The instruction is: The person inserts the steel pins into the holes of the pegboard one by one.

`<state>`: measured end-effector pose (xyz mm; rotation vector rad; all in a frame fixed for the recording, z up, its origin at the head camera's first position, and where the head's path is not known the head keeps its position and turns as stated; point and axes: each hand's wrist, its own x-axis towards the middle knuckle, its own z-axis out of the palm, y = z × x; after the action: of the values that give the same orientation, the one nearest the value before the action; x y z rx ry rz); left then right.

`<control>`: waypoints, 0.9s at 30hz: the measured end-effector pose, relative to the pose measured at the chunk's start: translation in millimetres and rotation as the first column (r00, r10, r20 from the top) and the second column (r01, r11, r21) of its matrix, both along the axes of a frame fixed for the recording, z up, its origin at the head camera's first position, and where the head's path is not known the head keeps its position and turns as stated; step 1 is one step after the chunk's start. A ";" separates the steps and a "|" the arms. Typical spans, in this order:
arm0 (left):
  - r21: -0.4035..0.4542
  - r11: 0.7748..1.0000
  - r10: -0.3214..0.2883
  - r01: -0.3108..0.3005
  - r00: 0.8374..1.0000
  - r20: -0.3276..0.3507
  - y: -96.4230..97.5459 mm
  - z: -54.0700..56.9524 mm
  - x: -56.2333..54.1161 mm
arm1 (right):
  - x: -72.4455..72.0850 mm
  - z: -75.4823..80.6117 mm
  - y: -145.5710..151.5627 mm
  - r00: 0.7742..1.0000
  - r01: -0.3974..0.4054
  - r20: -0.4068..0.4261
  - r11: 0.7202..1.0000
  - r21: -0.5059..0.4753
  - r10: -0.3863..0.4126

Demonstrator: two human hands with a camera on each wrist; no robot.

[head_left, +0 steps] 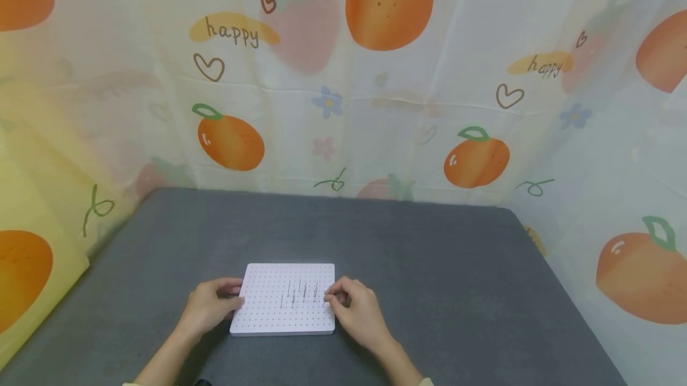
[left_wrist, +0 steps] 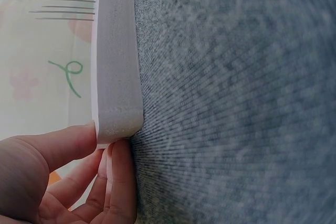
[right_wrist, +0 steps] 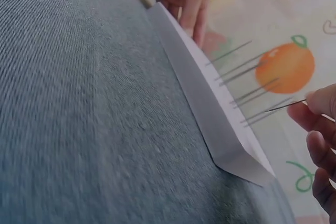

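A white board with rows of small holes (head_left: 257,317) lies flat on the dark table. Several thin dark metal pins (head_left: 293,299) stand upright in its right half. At the board's left edge, my left hand (head_left: 206,307) grips it, thumb at the top rim and fingers at the side, as the left wrist view shows on the board's corner (left_wrist: 118,98). Over the right edge, my right hand (head_left: 361,313) pinches one thin pin (right_wrist: 286,105) between thumb and index finger. In the right wrist view this pin's tip overlaps the standing pins; whether it touches the board I cannot tell.
The grey table (head_left: 456,278) stretches out around the board. Behind it and at both sides hangs a fruit-patterned curtain (head_left: 376,117). A small dark object (head_left: 203,382) shows at the bottom edge, by the left forearm.
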<state>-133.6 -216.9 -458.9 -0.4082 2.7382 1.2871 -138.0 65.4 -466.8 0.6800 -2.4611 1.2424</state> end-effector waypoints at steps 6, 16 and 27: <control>-0.009 1.000 0.003 -0.003 1.000 -0.002 0.0 -1.1 0.1 | -0.5 -3.7 -11.3 1.000 -0.002 -0.022 0.999 0.051 0.003; -0.001 1.000 -0.007 0.007 1.000 -0.014 -0.7 -1.3 -0.4 | -2.1 -10.4 -22.0 0.996 -0.008 -0.083 0.997 0.076 0.015; 0.005 1.000 -0.003 0.003 1.000 -0.014 -0.5 -1.3 0.6 | -1.6 -14.1 -24.9 0.994 -0.014 -0.104 0.995 0.094 0.024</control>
<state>-133.0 -217.4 -460.2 -0.3955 2.7454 1.3007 -139.6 40.4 -480.9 0.7745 -2.4438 1.0749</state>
